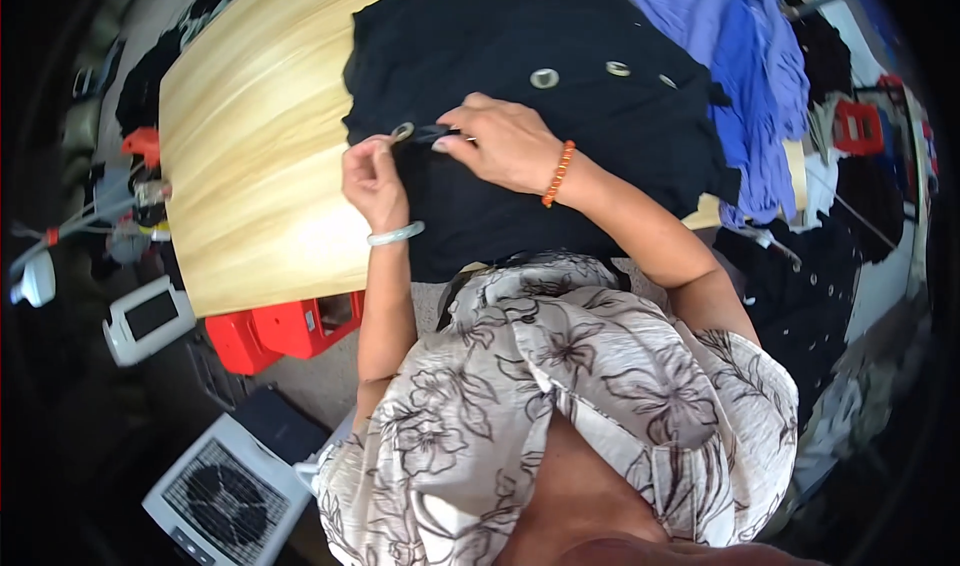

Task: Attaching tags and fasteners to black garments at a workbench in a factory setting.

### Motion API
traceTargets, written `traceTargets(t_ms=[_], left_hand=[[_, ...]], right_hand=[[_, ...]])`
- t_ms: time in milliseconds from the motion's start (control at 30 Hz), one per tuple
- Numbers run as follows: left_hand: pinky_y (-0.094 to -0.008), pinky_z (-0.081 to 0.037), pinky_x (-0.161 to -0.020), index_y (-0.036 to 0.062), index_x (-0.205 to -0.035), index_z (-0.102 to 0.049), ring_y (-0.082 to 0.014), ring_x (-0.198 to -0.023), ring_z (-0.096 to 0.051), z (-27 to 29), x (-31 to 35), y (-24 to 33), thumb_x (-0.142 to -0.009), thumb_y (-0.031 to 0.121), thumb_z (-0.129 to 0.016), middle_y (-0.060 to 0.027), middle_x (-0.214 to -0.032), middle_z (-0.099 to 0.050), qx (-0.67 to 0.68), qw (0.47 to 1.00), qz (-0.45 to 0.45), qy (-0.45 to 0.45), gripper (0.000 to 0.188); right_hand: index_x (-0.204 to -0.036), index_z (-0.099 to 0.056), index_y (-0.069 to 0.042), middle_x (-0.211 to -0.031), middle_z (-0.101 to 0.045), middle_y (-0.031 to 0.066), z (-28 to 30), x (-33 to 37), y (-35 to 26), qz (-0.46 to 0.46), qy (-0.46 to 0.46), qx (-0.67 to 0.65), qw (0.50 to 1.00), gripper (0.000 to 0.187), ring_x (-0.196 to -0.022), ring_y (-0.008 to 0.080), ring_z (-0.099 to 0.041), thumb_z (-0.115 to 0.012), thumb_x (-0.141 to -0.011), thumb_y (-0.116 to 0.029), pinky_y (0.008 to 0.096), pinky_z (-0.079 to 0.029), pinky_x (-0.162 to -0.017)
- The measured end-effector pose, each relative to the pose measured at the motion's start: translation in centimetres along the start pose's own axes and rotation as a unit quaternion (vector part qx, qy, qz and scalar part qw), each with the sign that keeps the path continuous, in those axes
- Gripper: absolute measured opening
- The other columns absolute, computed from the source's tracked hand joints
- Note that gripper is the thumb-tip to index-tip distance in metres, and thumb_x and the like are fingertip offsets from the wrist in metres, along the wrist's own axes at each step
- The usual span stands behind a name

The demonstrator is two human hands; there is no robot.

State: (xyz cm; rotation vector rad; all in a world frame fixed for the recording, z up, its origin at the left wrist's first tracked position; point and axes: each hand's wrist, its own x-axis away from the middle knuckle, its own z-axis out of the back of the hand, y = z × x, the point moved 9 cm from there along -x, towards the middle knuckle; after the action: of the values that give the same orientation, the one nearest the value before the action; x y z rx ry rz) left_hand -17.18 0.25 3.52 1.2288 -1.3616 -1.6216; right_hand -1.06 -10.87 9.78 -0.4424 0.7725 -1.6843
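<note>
A black cloth (pixel 480 36), probably a garment, lies spread over the wooden table. My left hand (pixel 376 181), with a pale bangle at its wrist, pinches a pale ring (pixel 402 132) at the cloth's left part. Just right of it, my right hand (pixel 508 143) is closed around a slim dark tool (pixel 432 134) pointing toward that ring; its exact kind is hard to make out. An orange beaded bracelet circles the right wrist. Farther right on the cloth sit another pale ring (pixel 535 82), a third ring (pixel 618 69) and a small pale oval (pixel 668 81).
Purple and blue cloth (pixel 735 76) is heaped at the table's right edge. Red bins (pixel 285 328) stand below the table (pixel 260 146) at the left, near a white fan unit (pixel 232 491) and a white device (pixel 150 319). More dark cloth (pixel 800 286) hangs at right.
</note>
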Motion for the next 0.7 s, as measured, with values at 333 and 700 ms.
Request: traceTargets(t_ms=[333, 700], left_hand=[[-0.0215, -0.046, -0.072, 0.0004, -0.093, -0.054, -0.0096, -0.08, -0.056, -0.6, 1.2, 1.7, -0.094, 0.001, -0.056, -0.0081, -0.095, -0.062, -0.026, 0.999, -0.04, 0.01, 0.003], [-0.0226, -0.045, -0.067, -0.0008, -0.094, -0.054, -0.0103, -0.075, -0.053, -0.8, 1.8, 2.3, -0.091, -0.003, -0.055, -0.0102, -0.099, -0.06, -0.032, 0.995, -0.092, 0.015, 0.003]], right_hand=[[-0.097, -0.058, -0.003, -0.082, -0.065, 0.013, -2.5, -1.7, -1.5, 0.034, -0.056, 0.103, 0.993, 0.023, -0.075, 0.0335, -0.065, -0.063, -0.089, -0.024, 0.0432, -0.051, -0.064], [-0.091, -0.051, -0.003, -0.073, -0.062, 0.0117, -3.6, -2.1, -2.6, 0.053, -0.031, 0.146, 0.987, 0.022, -0.069, 0.0298, -0.065, -0.059, -0.092, -0.023, 0.0394, -0.05, -0.056]])
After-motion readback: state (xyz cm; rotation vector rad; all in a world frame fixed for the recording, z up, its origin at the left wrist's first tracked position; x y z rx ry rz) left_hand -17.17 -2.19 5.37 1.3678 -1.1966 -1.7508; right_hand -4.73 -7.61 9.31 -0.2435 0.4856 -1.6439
